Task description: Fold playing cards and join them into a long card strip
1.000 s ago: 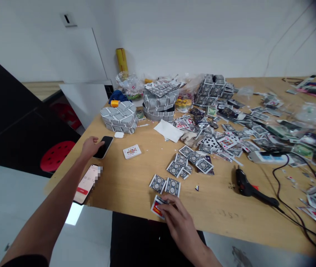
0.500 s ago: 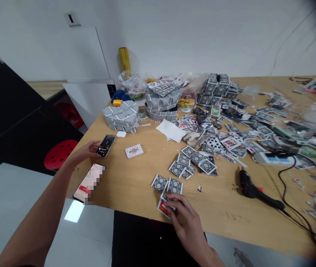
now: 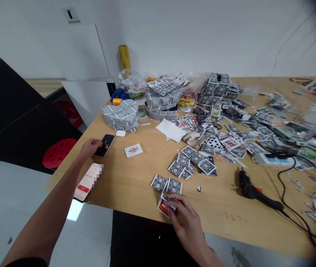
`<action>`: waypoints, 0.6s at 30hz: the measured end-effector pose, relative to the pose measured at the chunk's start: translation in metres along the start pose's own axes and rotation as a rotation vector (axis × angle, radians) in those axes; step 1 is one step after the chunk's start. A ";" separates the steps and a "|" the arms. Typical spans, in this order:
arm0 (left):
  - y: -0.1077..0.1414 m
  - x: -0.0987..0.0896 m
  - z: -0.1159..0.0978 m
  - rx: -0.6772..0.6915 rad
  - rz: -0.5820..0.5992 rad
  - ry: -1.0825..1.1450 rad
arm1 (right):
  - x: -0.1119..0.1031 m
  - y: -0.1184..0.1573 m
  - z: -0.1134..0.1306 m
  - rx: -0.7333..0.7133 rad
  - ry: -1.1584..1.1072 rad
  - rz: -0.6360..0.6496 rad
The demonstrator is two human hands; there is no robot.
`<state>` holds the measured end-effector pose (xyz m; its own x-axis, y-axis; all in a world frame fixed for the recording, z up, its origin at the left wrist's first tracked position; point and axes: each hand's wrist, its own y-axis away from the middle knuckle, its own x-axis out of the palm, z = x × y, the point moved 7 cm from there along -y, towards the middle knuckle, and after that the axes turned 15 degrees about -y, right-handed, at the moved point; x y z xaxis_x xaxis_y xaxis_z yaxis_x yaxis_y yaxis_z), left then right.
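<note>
My left hand [image 3: 90, 147] rests at the left edge of a dark-screened phone [image 3: 106, 145], its fingertips touching the screen without gripping the phone. Closer to me lies a second phone [image 3: 86, 182] with a lit, pinkish screen. My right hand [image 3: 187, 218], at the table's front edge, has thumb and fingers closed on a folded playing card [image 3: 162, 208] with a red and white face. Just beyond it lie two folded cards [image 3: 174, 185] with dark patterned backs. A neat deck of cards [image 3: 133, 150] sits between the hands, joker face up.
More folded cards [image 3: 184, 163] lie ahead of my right hand. A black glue gun [image 3: 249, 187] with a cord lies to the right, near a power strip [image 3: 274, 159]. Loose cards [image 3: 230, 142] spread behind. Heart-shaped card boxes [image 3: 122, 115] stand towards the wall.
The first phone's screen has gone darker, and my left fingers have drawn slightly back and closer together on it. My right hand stays almost still with the folded card.
</note>
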<state>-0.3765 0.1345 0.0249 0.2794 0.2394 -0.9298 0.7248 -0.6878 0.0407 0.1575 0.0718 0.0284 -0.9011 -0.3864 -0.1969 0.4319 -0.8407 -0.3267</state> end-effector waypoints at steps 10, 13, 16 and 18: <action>-0.002 0.009 -0.006 -0.012 0.019 -0.004 | -0.002 0.006 -0.016 0.028 0.015 -0.024; 0.000 0.009 -0.008 -0.014 0.011 -0.013 | -0.003 0.006 -0.018 0.029 0.020 -0.037; 0.001 0.008 -0.009 -0.014 0.011 -0.018 | -0.002 0.006 -0.018 0.022 0.023 -0.041; 0.002 0.008 -0.010 -0.019 0.012 -0.018 | -0.002 0.006 -0.018 0.023 0.023 -0.044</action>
<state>-0.3668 0.1419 0.0214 0.2772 0.2185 -0.9357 0.7332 -0.6775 0.0590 0.1627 0.0747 0.0106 -0.9178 -0.3405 -0.2041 0.3909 -0.8651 -0.3144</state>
